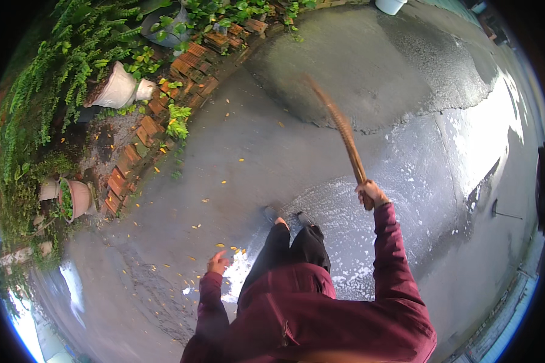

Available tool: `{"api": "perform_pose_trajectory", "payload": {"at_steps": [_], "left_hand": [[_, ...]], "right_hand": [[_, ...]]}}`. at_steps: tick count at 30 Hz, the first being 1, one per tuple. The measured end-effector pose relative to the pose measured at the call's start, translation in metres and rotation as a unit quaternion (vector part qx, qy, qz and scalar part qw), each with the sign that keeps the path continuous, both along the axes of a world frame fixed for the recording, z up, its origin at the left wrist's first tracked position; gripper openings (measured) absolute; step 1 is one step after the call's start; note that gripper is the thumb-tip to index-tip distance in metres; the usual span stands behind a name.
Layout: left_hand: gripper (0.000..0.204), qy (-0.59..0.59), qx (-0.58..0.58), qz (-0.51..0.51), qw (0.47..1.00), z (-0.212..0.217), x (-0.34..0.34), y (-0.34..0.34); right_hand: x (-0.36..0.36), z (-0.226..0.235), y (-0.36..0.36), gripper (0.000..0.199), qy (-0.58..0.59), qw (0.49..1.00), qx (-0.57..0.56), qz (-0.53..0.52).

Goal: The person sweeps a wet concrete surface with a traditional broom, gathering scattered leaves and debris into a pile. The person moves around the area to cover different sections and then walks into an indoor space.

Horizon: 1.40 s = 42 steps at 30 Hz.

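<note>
My right hand [372,193] is closed around the thick near end of a long brown stick [347,134], slightly curved, with a ridged, wrapped-looking shaft. The stick points forward and a little left over the wet concrete. Its far end thins out and is blurred, so I cannot tell whether it carries bristles or touches the ground. My left hand [218,262] hangs low at my left side with fingers apart, holding nothing. White suds [327,199] streak the ground around and right of my feet.
Along the left runs a bed edged with loose bricks [127,160], with ferns, a pale urn-shaped planter [118,88] and a pink pot [75,199]. A white bucket [390,6] stands at the far edge. Yellow leaves [224,181] dot the concrete. A thin dark object [505,213] lies at right.
</note>
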State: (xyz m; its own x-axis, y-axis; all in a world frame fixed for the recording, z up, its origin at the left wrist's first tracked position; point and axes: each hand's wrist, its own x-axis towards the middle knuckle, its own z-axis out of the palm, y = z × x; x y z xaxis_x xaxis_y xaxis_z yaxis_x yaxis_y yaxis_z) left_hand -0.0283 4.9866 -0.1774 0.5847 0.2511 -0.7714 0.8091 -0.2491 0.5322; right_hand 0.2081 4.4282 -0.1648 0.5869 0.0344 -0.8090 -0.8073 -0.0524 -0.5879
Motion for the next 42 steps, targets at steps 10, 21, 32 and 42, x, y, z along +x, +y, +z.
{"api": "perform_pose_trajectory", "payload": {"at_steps": [10, 21, 32, 42], "left_hand": [[0.035, 0.202, -0.045, 0.181, 0.961, -0.014, -0.166, 0.032], [0.039, 0.193, -0.111, 0.185, 0.957, -0.050, -0.125, 0.046], [0.042, 0.041, -0.058, 0.252, 0.965, -0.033, -0.055, 0.027], [0.040, 0.305, -0.121, 0.327, 0.886, -0.031, -0.098, -0.016]], "right_hand": [[-0.017, -0.151, 0.172, 0.024, -0.041, 0.870, -0.318, 0.375], [0.002, 0.002, 0.129, 0.016, 0.072, 0.955, 0.043, 0.285], [0.098, -0.075, 0.217, 0.018, 0.081, 0.962, -0.001, 0.259], [0.194, 0.020, 0.091, 0.009, 0.094, 0.980, -0.020, 0.175]]}}
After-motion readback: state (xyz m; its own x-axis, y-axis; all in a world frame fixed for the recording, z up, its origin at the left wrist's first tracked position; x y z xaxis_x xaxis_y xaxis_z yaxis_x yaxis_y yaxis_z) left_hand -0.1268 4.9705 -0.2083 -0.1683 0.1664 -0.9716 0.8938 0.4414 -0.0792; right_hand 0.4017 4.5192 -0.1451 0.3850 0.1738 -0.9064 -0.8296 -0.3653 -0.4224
